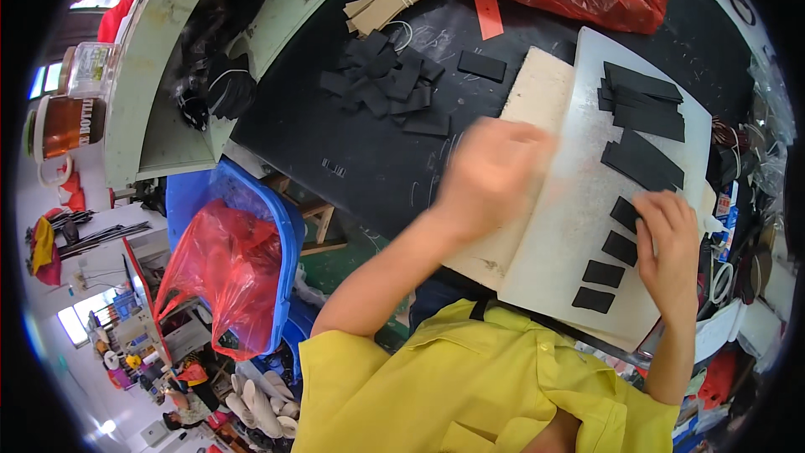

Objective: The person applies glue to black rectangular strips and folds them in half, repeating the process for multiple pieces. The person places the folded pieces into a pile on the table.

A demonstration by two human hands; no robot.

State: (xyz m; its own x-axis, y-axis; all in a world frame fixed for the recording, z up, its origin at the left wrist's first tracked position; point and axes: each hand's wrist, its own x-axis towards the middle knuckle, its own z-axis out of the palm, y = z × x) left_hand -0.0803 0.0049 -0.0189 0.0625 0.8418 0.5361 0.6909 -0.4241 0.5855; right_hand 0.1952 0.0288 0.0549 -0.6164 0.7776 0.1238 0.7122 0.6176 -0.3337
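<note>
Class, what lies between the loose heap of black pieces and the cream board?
A single black strip lies there on the dark table, as the head view shows.

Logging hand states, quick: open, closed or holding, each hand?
Left hand: blurred; open, closed or holding cannot be told.
Right hand: loosely curved at the edge of a black piece; whether it holds it cannot be told.
</note>
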